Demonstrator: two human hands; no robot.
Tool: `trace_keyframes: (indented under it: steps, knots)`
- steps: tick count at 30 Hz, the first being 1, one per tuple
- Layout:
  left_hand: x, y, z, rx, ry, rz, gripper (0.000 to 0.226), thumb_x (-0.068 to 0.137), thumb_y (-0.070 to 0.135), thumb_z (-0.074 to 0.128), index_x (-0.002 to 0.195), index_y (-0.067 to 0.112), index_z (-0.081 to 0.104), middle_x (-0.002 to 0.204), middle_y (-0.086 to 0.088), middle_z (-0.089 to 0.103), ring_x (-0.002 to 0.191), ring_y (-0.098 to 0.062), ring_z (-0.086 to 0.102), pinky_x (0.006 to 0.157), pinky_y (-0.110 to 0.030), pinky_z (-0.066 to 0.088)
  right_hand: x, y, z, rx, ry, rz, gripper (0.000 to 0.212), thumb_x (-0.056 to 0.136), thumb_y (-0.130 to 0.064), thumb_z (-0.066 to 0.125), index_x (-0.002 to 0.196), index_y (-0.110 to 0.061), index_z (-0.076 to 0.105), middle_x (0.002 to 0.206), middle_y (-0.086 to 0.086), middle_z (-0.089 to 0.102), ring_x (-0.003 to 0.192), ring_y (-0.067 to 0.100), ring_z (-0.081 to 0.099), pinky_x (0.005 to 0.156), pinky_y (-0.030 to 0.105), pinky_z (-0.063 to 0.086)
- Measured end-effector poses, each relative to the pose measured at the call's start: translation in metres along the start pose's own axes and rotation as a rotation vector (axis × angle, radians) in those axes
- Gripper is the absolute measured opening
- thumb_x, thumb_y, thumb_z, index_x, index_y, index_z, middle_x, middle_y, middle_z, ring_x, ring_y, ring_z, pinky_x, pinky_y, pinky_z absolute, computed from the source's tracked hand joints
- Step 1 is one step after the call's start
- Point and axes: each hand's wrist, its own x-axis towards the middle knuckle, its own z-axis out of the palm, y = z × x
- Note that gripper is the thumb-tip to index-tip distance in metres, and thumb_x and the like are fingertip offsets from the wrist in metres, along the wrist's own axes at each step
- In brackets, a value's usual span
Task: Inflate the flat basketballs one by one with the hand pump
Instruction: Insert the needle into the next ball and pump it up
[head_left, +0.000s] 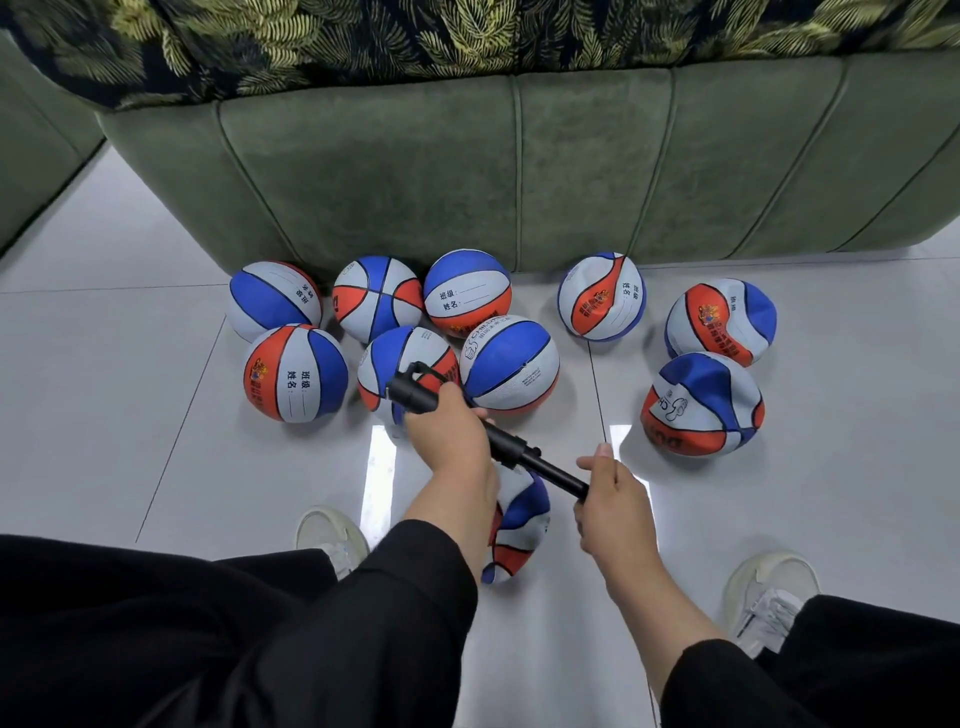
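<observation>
A black hand pump (511, 453) slants across the middle of the view. My left hand (451, 435) grips its barrel near the upper end. My right hand (612, 498) grips the lower end with the thumb raised. Under the pump, between my forearms, lies a flat, folded red, white and blue basketball (519, 525), partly hidden by my left forearm. Several round balls (296, 371) sit in a cluster on the floor to the left of centre. Three dented, partly flat balls (702, 402) lie to the right.
A green sofa (519, 171) with a leaf-patterned cushion stands behind the balls. The floor (156, 415) is glossy white tile. My two white shoes (769, 597) and black trouser legs fill the bottom of the view.
</observation>
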Motion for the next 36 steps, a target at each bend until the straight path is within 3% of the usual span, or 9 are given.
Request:
trace_keyframes:
  steps: [3,7,10,14,21,24,27,31,36]
  knots:
    - [0.000,0.002,-0.002,-0.020,0.014,0.008,0.015,0.094,0.016,0.058,0.109,0.016,0.058,0.069,0.000,0.061,0.054,-0.015,0.058,0.061,-0.033,0.059,-0.001,0.002,0.002,-0.004,0.009,0.020,0.065,0.079,-0.081,0.021,0.097,-0.035,0.064,0.087,-0.001,0.059,0.085,0.024,0.056,0.083,0.042,0.049]
    - [-0.015,-0.004,0.002,-0.019,-0.013,-0.001,0.013,0.093,0.014,0.055,0.106,0.018,0.055,0.060,-0.002,0.058,0.051,-0.018,0.056,0.059,-0.034,0.058,-0.007,-0.020,0.007,-0.055,-0.010,-0.040,0.050,0.106,-0.055,0.026,0.109,-0.023,0.064,0.096,0.005,0.069,0.094,0.030,0.065,0.090,0.045,0.053]
    - [-0.021,-0.007,0.007,-0.013,-0.050,-0.010,0.024,0.091,0.015,0.056,0.115,0.010,0.057,0.060,-0.004,0.058,0.052,-0.021,0.055,0.060,-0.035,0.057,-0.008,-0.030,0.011,-0.089,-0.028,-0.089,0.047,0.110,-0.046,0.027,0.103,-0.016,0.063,0.093,0.000,0.064,0.093,0.027,0.061,0.085,0.040,0.048]
    - [-0.024,-0.011,0.006,-0.041,-0.066,-0.025,0.033,0.092,0.014,0.057,0.124,0.008,0.058,0.060,-0.001,0.059,0.055,-0.018,0.057,0.064,-0.034,0.058,-0.010,-0.034,0.011,-0.072,-0.047,-0.104,0.046,0.110,-0.045,0.028,0.102,-0.015,0.062,0.088,-0.008,0.060,0.089,0.020,0.058,0.080,0.037,0.043]
    - [-0.004,0.006,0.000,-0.058,-0.015,-0.008,0.030,0.093,0.016,0.058,0.122,0.007,0.059,0.074,-0.009,0.064,0.057,-0.020,0.059,0.054,-0.028,0.057,-0.004,-0.018,-0.002,-0.064,-0.020,-0.088,0.042,0.106,-0.054,0.031,0.092,-0.028,0.061,0.082,0.010,0.066,0.078,0.030,0.064,0.081,0.051,0.057]
    - [-0.002,0.005,-0.001,-0.078,-0.021,-0.022,0.021,0.093,0.016,0.058,0.113,0.010,0.060,0.068,-0.008,0.061,0.058,-0.023,0.057,0.065,-0.038,0.058,-0.005,-0.018,-0.005,-0.080,-0.010,-0.079,0.043,0.108,-0.051,0.029,0.098,-0.026,0.063,0.085,0.002,0.064,0.086,0.027,0.062,0.083,0.045,0.052]
    - [-0.015,-0.004,0.002,-0.077,-0.031,-0.041,0.016,0.093,0.016,0.056,0.109,0.015,0.058,0.066,-0.006,0.059,0.055,-0.020,0.056,0.061,-0.034,0.057,-0.009,-0.027,0.001,-0.098,-0.011,-0.101,0.047,0.110,-0.045,0.028,0.107,-0.015,0.064,0.087,-0.008,0.059,0.092,0.024,0.057,0.081,0.037,0.042]
    - [-0.026,-0.013,0.007,-0.073,-0.068,-0.042,0.034,0.090,0.015,0.056,0.124,0.009,0.057,0.058,-0.001,0.057,0.054,-0.021,0.055,0.063,-0.037,0.056,-0.013,-0.031,0.009,-0.086,-0.027,-0.116,0.047,0.110,-0.045,0.029,0.099,-0.013,0.062,0.087,0.000,0.064,0.086,0.024,0.060,0.080,0.040,0.048]
    - [-0.027,-0.007,0.008,-0.050,-0.072,-0.027,0.032,0.093,0.016,0.058,0.125,0.013,0.059,0.055,0.004,0.060,0.053,-0.016,0.058,0.063,-0.034,0.056,-0.011,-0.036,0.008,-0.048,-0.047,-0.107,0.044,0.109,-0.049,0.028,0.093,-0.024,0.060,0.090,0.005,0.067,0.083,0.023,0.062,0.078,0.042,0.053]
